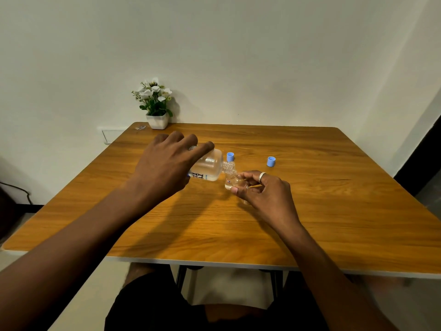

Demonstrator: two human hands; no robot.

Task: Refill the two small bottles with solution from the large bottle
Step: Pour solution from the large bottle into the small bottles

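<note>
Left hand grips large bottle tipped sideways, neck over small bottle pinched in right hand. Blue cap on bench at 2 o'clock.

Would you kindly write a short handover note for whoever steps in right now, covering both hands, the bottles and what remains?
Left hand: holds the large bottle tipped on its side, neck over the small bottle.
Right hand: fingers steady that small bottle, which is uncapped with a little clear liquid at the bottom.
Two blue caps lie on the table behind the hands.
Done: caps off, pouring into one small bottle under way.
Left: finish this fill, fill the second small bottle, which I cannot clearly make out, then recap.
</note>
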